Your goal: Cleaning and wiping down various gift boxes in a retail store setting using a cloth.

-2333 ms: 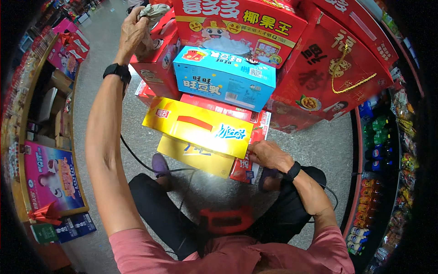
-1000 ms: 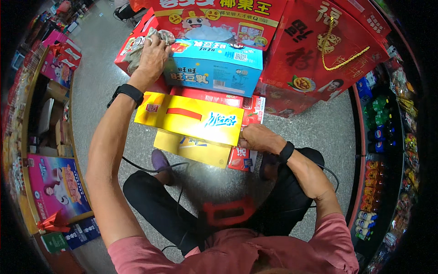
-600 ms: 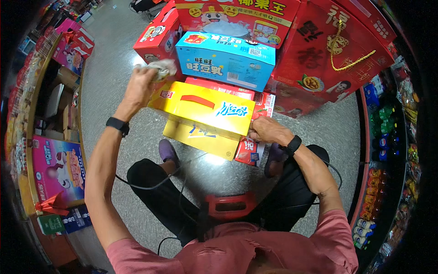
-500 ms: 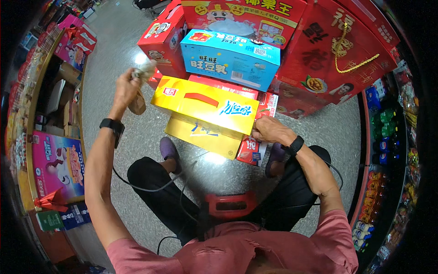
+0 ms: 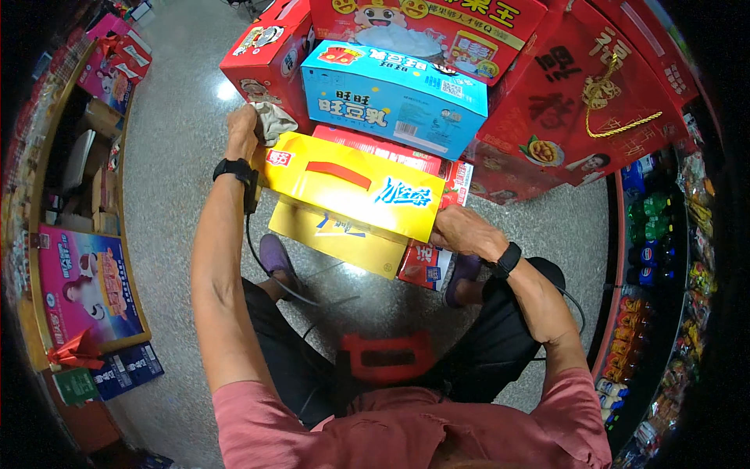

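Fingers of the left hand [image 5: 241, 131] are bunched around a pale cloth [image 5: 273, 123], which hangs out from the far side of the hand at the far left corner of the yellow box [image 5: 344, 195]. Whether the cloth is pressed to the cardboard (the two overlap here) I cannot tell. Fingers of the right hand [image 5: 471, 234] are curled at the box's right end, near its lower right corner; their tips are hidden, so how tightly they grip does not show.

The yellow box lies between the hands, its left end a little farther away than its right, a flat red handle [image 5: 338, 174] on its upper face. Below its near edge shows a duller yellow panel [image 5: 336, 238] (part of the same box or another, I cannot say). A red carton [image 5: 422, 266] shows under the right end and along the far side.

Just beyond sits a blue box [image 5: 391, 102], with a red box [image 5: 269, 59] to its left and a larger red box [image 5: 437, 35] behind it. To the right leans a red gift box [image 5: 539, 102] with a gold cord [image 5: 625, 125]. On the grey floor [image 5: 176, 195], one purple shoe [image 5: 275, 256] is on the left and another on the right, near the carton. Bottles [image 5: 631, 320] line the shelf at right; a purple poster [image 5: 90, 289] fronts the left side.
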`<state>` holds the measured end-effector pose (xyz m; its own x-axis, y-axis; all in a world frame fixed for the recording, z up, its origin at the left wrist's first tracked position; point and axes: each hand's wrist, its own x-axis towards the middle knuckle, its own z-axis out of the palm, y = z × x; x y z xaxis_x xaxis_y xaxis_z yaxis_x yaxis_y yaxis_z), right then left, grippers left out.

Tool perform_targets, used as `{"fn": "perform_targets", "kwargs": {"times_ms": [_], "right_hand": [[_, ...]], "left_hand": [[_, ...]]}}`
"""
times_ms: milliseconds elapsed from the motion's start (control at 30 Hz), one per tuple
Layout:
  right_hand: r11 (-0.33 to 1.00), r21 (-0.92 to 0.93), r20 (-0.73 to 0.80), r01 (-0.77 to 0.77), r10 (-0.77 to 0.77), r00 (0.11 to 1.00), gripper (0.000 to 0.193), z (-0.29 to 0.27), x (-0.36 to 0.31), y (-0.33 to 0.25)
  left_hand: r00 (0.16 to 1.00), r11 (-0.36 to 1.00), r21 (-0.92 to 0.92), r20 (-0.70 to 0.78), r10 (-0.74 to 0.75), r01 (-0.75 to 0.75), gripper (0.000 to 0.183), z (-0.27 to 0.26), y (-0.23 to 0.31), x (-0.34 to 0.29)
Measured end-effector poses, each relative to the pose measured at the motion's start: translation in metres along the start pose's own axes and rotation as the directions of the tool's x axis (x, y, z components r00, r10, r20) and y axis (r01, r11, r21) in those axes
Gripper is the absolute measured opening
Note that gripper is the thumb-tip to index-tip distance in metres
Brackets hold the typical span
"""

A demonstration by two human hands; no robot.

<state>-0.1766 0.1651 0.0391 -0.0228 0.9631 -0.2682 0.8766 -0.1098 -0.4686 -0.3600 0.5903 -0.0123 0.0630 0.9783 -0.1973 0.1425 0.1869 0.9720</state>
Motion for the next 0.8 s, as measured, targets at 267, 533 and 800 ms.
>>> {"fn": "perform_targets", "kwargs": {"times_ms": [267, 533, 800], "right_hand": [[0.999, -0.03, 0.022, -0.034, 0.034, 0.999, 0.024, 0.007, 0.006, 0.013], [1.0, -0.022, 0.025, -0.023, 0.024, 0.999, 0.021, 0.004, 0.006, 0.015], [0.997, 0.035, 0.07, -0.069, 0.067, 0.995, 0.017, 0.005, 0.007, 0.023]], "left_hand": [[0.992, 0.974, -0.225, 0.115, 0.054, -0.027, 0.024, 0.002, 0.064, -0.052], [0.868, 0.876, -0.346, 0.248, 0.431, -0.336, 0.024, -0.014, 0.168, -0.046], [0.57, 0.416, 0.453, 0.282, 0.772, -0.788, 0.044, 0.013, 0.17, -0.08]]}}
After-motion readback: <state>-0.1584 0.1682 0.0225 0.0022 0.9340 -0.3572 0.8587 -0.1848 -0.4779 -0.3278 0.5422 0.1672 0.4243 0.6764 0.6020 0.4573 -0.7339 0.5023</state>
